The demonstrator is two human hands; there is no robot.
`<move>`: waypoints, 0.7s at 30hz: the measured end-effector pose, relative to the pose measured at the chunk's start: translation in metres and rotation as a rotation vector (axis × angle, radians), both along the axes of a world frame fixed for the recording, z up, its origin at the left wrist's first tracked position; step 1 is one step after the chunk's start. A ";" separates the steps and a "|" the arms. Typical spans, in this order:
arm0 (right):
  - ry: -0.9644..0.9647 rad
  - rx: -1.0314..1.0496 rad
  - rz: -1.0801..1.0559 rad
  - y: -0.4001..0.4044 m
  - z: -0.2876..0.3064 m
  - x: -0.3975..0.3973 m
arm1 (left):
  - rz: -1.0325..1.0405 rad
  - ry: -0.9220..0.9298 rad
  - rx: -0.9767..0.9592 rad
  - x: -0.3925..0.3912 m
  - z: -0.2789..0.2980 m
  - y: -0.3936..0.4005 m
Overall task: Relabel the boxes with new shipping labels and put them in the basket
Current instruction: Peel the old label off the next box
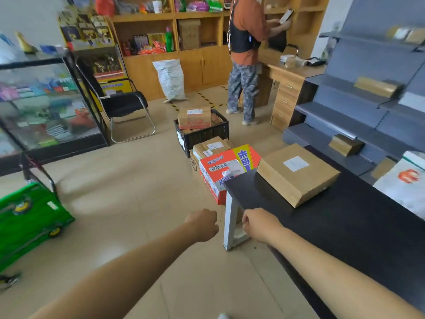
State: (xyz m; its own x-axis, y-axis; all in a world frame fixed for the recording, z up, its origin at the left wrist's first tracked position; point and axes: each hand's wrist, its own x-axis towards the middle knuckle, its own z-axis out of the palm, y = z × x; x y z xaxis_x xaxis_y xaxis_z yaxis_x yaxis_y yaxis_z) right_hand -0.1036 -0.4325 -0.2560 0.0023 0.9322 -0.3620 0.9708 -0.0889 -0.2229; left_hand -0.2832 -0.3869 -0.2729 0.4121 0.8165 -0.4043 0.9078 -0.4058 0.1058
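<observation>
A flat brown box (296, 173) with a white label lies on the black table (345, 226) at its near-left corner. On the floor beside the table stand a red and white printed carton (220, 171) and a brown carton (211, 148) with small labels. Behind them a black basket (202, 134) holds a labelled brown box (194, 117) on top of other boxes. My left hand (203, 224) hangs over the floor, fingers curled, holding nothing. My right hand (259, 224) is at the table's front-left corner, fingers curled; nothing shows in it.
A person (246, 54) stands at a wooden desk (289, 88) at the back. A black chair (124, 104), a glass display case (46, 100) and a green cart (27, 217) are on the left. Grey shelving (368, 100) runs behind the table. A white sack (170, 79) leans on the cabinets.
</observation>
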 end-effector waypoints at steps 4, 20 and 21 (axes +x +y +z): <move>-0.044 -0.015 -0.021 0.056 0.001 0.024 | -0.059 -0.028 0.024 0.030 0.005 0.066; 0.124 -0.120 -0.661 0.183 -0.017 0.151 | -0.531 -0.084 -0.017 0.216 -0.013 0.281; 0.126 -0.106 -0.722 0.187 -0.017 0.158 | -0.550 -0.103 -0.018 0.231 -0.014 0.290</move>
